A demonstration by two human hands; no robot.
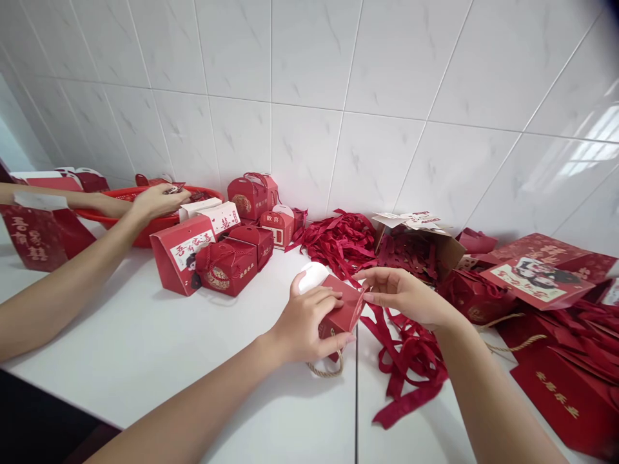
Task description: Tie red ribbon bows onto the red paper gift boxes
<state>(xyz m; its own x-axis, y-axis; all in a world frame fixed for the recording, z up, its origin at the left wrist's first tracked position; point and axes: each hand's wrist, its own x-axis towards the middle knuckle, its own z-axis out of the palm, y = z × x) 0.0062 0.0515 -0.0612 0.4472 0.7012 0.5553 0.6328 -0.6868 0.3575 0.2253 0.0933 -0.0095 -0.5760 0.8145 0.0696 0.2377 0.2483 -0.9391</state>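
My left hand (307,322) grips a small red gift box (344,314) with a white rounded top (313,276) and a rope handle (325,371) hanging below it. My right hand (403,295) is at the box's right end, its fingertips pinched on the flap. Both hands hover just above the white table (145,348), near its middle. A loose heap of red ribbons (411,361) lies under my right wrist.
Another person's arms reach in from the left, one hand (155,201) at a red basin (140,212). Finished red boxes (227,258) stand beside it. More ribbons (341,238), an open carton (420,238) and flat red bags (565,386) lie to the right, before the tiled wall.
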